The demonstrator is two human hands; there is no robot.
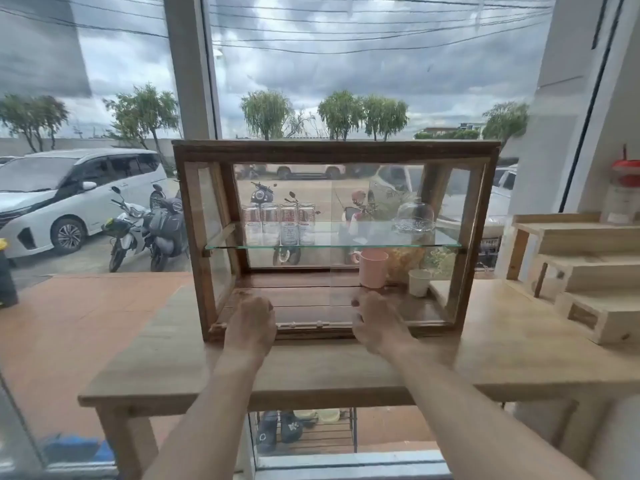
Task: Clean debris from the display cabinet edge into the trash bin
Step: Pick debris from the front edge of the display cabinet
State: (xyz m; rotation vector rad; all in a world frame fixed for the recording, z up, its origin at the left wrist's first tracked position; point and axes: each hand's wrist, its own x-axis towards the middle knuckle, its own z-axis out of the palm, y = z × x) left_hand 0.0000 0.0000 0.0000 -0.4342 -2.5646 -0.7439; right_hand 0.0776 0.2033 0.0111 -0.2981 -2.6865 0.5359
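I've got both hands at the cabinet [332, 152] on the bench [502, 341], left hand [250, 327] and right hand [375, 323] apart, fingers curled on its front bottom edge, holding nothing.

A wooden table [166, 362] carries the display cabinet [332, 152] and stepped wooden rack [585, 268].

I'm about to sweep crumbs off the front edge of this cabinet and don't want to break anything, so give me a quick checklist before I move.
1. Both hands at the front edge: ok. Left hand and right hand rest on the cabinet bottom rail.
2. Debris visible on the edge: cannot tell, hands cover it.
3. Trash bin within reach: not ok, none in view.
4. Pink cup and white cup apart from the hands: ok.
5. Glass shelf level, glasses upright: ok.
6. Hands free: cannot tell, fingers curl out of view.
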